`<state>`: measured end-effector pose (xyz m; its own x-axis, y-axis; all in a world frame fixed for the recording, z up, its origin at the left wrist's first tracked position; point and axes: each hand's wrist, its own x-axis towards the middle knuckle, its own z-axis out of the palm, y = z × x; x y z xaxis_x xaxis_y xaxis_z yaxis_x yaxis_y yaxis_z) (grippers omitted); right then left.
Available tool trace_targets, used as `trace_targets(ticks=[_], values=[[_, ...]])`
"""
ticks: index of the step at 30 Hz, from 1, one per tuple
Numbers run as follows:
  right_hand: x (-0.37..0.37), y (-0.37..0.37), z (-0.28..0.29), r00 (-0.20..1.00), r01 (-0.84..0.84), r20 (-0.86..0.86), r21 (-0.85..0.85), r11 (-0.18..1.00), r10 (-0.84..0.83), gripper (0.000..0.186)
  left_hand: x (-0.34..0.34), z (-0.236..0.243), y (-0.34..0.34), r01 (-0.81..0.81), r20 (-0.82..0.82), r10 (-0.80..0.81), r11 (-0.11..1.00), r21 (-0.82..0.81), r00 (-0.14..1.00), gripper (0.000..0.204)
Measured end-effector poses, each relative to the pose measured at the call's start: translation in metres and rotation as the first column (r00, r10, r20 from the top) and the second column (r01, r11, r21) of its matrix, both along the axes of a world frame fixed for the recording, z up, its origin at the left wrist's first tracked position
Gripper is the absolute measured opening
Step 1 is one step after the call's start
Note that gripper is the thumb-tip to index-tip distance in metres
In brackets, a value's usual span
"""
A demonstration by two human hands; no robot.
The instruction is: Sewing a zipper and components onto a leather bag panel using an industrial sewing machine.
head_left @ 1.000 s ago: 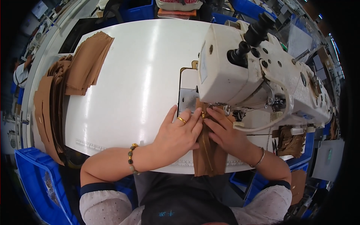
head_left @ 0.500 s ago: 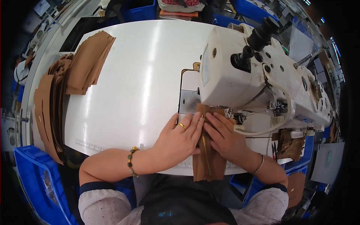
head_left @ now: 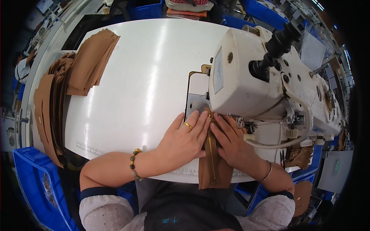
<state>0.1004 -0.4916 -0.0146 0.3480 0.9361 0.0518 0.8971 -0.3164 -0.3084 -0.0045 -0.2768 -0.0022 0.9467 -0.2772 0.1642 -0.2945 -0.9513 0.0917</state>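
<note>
Fingertips sit closest to danger: left hand [head_left: 184,139] and right hand [head_left: 231,143] press flat, spread, on the brown zippered piece [head_left: 212,165] near the sewing machine [head_left: 262,81]; a slip could skew the seam.

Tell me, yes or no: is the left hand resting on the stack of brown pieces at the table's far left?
No, the left hand lies flat beside the brown zippered strip at the sewing machine, apart from the stack of brown pieces.

The fabric [head_left: 213,169] under both hands is tan with a brass-coloured zipper [head_left: 210,148]. The machine [head_left: 262,82] is cream, its knobs black. The table [head_left: 146,77] is white. Tan pieces [head_left: 92,63] lie at its left edge. The bins [head_left: 32,184] are blue.
</note>
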Motion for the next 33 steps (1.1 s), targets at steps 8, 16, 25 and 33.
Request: trace_targets(ticks=[8, 16, 25, 33], values=[[-0.004, -0.001, 0.008, 1.000, 0.003, 0.029, -0.052, 0.999, -0.001, 0.084, 0.001, -0.001, -0.001, 0.052, 0.010, -0.051, 0.998, -0.026, 0.999, 0.086], [0.003, -0.005, 0.005, 0.999, 0.007, 0.043, -0.043, 0.999, -0.005, 0.084, 0.010, -0.003, -0.001, 0.055, 0.002, -0.055, 0.997, -0.046, 0.999, 0.086], [0.008, -0.003, 0.005, 0.999, 0.008, 0.046, -0.032, 0.999, -0.006, 0.082, 0.013, -0.002, 0.001, 0.025, -0.019, -0.027, 0.997, -0.075, 0.999, 0.087], [0.007, -0.001, 0.003, 0.996, 0.048, 0.077, 0.043, 0.998, -0.052, 0.082, 0.011, -0.002, -0.004, 0.011, 0.030, -0.009, 0.996, -0.084, 1.000, 0.085]])
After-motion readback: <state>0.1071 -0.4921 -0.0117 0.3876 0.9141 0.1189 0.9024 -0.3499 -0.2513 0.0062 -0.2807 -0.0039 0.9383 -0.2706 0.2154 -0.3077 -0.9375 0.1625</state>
